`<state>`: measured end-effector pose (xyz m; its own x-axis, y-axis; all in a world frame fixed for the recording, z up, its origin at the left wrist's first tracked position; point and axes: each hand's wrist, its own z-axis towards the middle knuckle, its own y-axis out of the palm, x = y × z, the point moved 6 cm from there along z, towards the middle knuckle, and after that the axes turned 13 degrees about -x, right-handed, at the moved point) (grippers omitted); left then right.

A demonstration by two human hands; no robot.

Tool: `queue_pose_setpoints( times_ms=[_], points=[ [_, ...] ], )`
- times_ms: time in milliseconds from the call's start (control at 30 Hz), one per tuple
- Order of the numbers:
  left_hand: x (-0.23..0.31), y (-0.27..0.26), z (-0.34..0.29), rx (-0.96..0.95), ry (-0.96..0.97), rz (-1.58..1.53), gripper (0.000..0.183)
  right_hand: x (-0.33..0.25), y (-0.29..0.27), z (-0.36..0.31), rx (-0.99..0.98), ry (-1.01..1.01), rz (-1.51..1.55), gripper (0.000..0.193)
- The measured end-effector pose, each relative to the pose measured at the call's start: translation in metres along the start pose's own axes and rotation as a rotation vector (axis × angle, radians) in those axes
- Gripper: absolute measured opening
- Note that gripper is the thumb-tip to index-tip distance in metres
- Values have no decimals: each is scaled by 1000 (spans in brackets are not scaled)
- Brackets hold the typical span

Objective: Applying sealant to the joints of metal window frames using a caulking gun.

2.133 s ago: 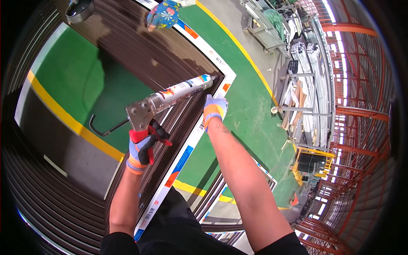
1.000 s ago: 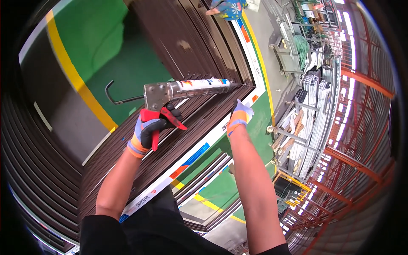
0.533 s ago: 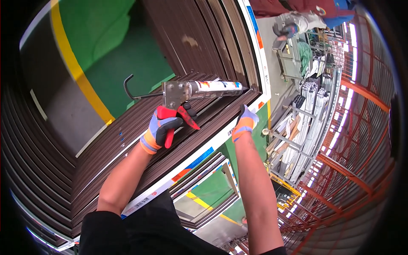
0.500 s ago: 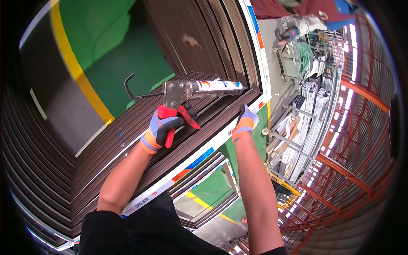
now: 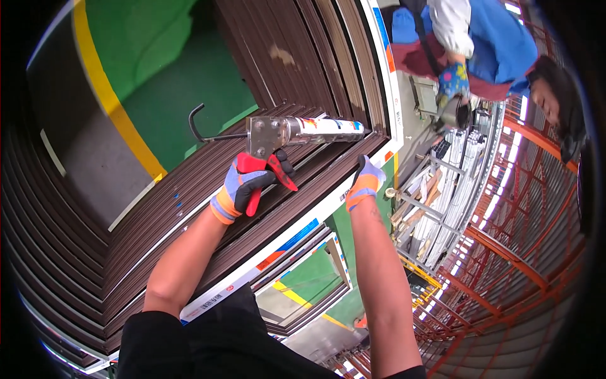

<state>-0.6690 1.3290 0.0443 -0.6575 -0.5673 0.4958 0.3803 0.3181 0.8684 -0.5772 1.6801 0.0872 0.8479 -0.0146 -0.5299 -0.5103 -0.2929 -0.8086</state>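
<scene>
My left hand (image 5: pixel 246 183), in a purple and orange glove with dark fingers, is closed round the red handle and trigger of a caulking gun (image 5: pixel 259 136). The gun lies sideways over the brown frames, its bent rod pointing left. A white-labelled sealant tube (image 5: pixel 325 126) sits in it, nozzle tip at the inner corner of the top frame (image 5: pixel 303 205). On the near side of that corner, my right hand (image 5: pixel 365 177), gloved alike, grips the frame's white outer edge. Its dark thumb lies on top; the other fingers are mostly hidden.
Many brown frames are stacked beneath, around a green floor (image 5: pixel 158 69) with a yellow stripe. Another frame (image 5: pixel 315 284) stands near my body. At the upper right a co-worker (image 5: pixel 492 44) in blue, with a patterned glove, holds a dark roundish object. A rack (image 5: pixel 435 208) carries long pale profiles.
The co-worker has come further into view at the upper right, now bending over with a dark object in hand. My hands and the caulking gun have barely shifted.
</scene>
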Motion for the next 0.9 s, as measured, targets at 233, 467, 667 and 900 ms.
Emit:
queue_pose_setpoints(
  times_ms=[233, 467, 667, 900],
  points=[
    [1, 1, 2, 0, 2, -6, 42, -13, -2, -16, 70, 7, -21, 33],
    [5, 2, 3, 23, 26, -40, 32, -17, -2, -18, -58, 38, -89, 58],
    [7, 5, -2, 58, -7, -46, 34, -13, -3, -10, 43, 36, -167, 54],
    [10, 3, -1, 32, -8, 62, 34, -22, -3, -10, 1, 26, -327, 47]
  ],
)
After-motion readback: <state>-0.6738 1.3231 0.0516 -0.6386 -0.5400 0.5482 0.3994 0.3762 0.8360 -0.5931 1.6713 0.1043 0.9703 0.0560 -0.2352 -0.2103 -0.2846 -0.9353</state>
